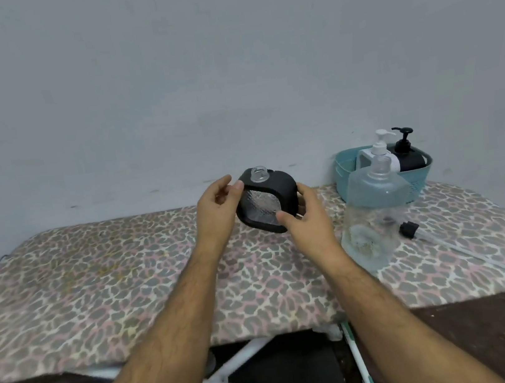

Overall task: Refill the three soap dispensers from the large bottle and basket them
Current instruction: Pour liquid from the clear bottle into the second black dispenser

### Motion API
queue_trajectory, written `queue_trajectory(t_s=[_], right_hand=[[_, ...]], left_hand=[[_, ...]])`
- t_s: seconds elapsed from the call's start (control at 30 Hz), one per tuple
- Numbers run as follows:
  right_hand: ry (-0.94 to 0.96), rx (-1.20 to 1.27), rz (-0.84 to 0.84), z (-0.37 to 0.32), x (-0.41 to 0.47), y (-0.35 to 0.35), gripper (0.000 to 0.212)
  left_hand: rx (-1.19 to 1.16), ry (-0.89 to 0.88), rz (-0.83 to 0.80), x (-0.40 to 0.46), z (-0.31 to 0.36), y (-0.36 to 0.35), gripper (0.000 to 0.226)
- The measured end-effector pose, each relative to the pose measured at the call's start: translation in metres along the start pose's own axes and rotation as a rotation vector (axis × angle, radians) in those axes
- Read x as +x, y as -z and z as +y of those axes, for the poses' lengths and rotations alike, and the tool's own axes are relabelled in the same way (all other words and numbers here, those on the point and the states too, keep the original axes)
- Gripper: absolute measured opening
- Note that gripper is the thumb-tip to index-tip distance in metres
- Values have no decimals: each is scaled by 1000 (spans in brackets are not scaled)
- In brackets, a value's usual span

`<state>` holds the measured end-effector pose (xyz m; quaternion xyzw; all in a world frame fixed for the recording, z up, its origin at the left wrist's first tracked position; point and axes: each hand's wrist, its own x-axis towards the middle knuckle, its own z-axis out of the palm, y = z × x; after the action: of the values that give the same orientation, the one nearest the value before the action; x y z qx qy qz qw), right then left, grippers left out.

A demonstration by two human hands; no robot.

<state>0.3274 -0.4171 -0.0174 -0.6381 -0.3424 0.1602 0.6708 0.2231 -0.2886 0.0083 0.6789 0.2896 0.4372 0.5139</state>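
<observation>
We held the black dispenser (272,188), pump off, left of the large bottle (374,206) | left hand (218,211) pinched its corner; right hand (306,222) gripped its lower edge | basket (345,177) behind the large bottle

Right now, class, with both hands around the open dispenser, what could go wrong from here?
1. The black-framed dispenser is tilted with its neck uncapped, held by the left hand and right hand; any soap inside could spill.
2. The large bottle stands uncapped beside the right forearm; a nudge might topple it.
3. The pump tube overhangs the board's edge and might be knocked off.
</observation>
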Motion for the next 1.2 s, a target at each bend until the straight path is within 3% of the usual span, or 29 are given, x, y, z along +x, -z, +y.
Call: queue_trajectory(t_s=[0.27, 0.47, 0.83, 1.03, 1.2], right_hand=[[-80, 38, -282, 12, -66, 5, 58], [-100, -23, -357, 28, -85, 11, 54], [-59, -194, -259, 35, -82, 15, 46], [-9, -272, -158, 39, -76, 14, 37], [-47, -296, -110, 38, -66, 11, 34]], left_hand=[[19, 71, -60, -88, -21, 50, 58], [3, 100, -101, -119, -24, 49, 49], [4, 90, -44, -134, -38, 20, 48], [23, 106, -128, -130, -41, 21, 56], [54, 88, -97, -121, -40, 20, 55]])
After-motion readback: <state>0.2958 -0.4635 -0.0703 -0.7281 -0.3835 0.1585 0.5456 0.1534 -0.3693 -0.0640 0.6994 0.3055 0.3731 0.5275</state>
